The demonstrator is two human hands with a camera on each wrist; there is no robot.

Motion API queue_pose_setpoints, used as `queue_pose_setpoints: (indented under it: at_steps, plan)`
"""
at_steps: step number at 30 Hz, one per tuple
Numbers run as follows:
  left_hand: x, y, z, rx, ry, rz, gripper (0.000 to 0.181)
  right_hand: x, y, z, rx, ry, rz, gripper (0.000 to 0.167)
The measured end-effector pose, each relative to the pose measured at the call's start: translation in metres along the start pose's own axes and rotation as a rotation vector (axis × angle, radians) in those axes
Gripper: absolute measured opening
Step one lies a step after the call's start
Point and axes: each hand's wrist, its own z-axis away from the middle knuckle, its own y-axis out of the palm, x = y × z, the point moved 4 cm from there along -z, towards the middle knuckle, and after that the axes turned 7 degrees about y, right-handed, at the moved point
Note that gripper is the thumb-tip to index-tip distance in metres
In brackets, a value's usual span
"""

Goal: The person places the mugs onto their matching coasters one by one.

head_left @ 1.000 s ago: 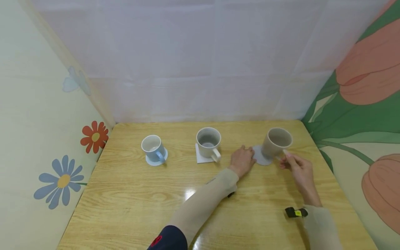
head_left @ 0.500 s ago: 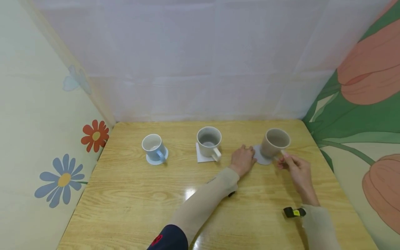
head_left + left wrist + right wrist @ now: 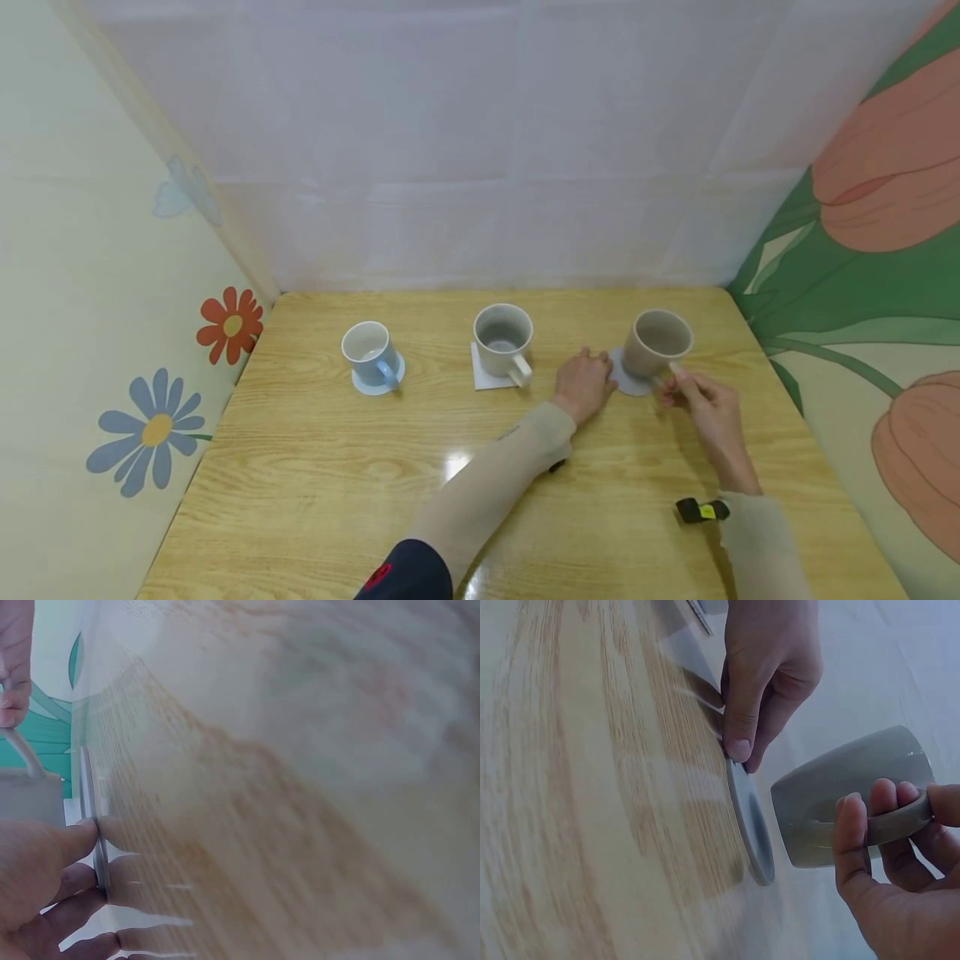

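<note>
A grey-beige mug [image 3: 647, 357] hangs slightly tilted over a round grey coaster [image 3: 626, 380] at the table's right. My right hand [image 3: 708, 412] grips the mug by its handle [image 3: 892, 827], fingers through the loop and thumb on top. A narrow gap shows between the mug's base and the coaster in the right wrist view. From the left, my left hand [image 3: 583, 385] pinches the coaster's rim between thumb and fingers. The same coaster [image 3: 87, 784] appears edge-on in the left wrist view, with the mug [image 3: 30, 796] beside it.
A white mug [image 3: 497, 354] stands on a square white coaster [image 3: 487, 382] in the middle. Farther left, a small light-blue mug [image 3: 366, 354] sits on a round pale coaster [image 3: 367, 388]. The wooden table [image 3: 315, 483] meets a white backdrop behind and flowered panels at both sides.
My right hand has brought the mug a little left and down, further over the grey coaster. The left hand keeps its place at the coaster's rim.
</note>
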Motion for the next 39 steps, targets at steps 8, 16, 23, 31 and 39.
queue_pose_setpoints:
  at_steps: [8, 16, 23, 31, 39]
  plan:
    - [0.0003, 0.0017, 0.0002, 0.002, -0.004, -0.001, 0.040, -0.0026, 0.0029, 0.0009, 0.004, 0.014, 0.006, 0.045]
    - [0.0003, 0.0008, -0.0005, -0.009, 0.002, -0.013, 0.039, -0.0038, 0.0060, 0.0001, 0.016, -0.003, -0.029, 0.041]
    - [-0.0003, 0.0010, 0.0010, 0.000, -0.003, -0.016, 0.040, -0.0079, 0.0066, 0.0007, 0.021, 0.006, -0.037, 0.043]
    - [-0.0020, -0.0010, 0.0014, 0.019, -0.005, -0.032, 0.042, -0.0083, 0.0057, 0.0013, 0.024, 0.010, -0.001, 0.046]
    - [-0.0013, -0.0007, 0.0011, 0.015, -0.009, -0.020, 0.042, -0.0100, 0.0059, 0.0013, 0.024, 0.010, 0.030, 0.046]
